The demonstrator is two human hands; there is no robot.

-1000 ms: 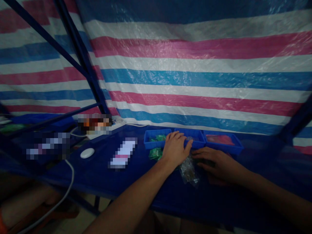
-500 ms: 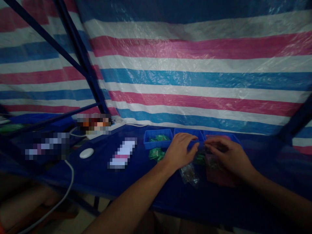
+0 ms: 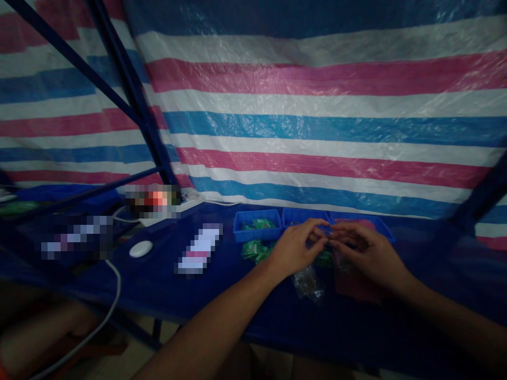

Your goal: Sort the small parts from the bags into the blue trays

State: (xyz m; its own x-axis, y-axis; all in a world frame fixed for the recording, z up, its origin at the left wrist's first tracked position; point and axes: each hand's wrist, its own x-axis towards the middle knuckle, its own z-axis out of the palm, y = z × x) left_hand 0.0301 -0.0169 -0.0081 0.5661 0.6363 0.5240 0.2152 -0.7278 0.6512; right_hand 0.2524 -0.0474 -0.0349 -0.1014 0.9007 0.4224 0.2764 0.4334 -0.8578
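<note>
My left hand (image 3: 298,244) and my right hand (image 3: 366,249) meet fingertip to fingertip above the table, in front of the blue bins. Both are closed in a pinch; whatever lies between the fingers is too small and dark to make out. Under them lies a clear plastic bag (image 3: 308,283) with small brownish pieces inside. Green packets (image 3: 253,250) are spread to the left of my left hand and partly beneath it. Below my right hand is a pink plastic bag (image 3: 354,285), mostly in shadow.
A blue bin with green packets (image 3: 256,227) stands at the back, beside a middle blue bin (image 3: 304,215) and a right one (image 3: 382,226) holding pink material. A white round object (image 3: 141,249), a blurred-out phone-like shape (image 3: 200,249) and a white cable (image 3: 116,285) are on the left.
My left hand has moved slightly right and its fingers have come together with those of my right hand. The bins and bags have stayed in place.
</note>
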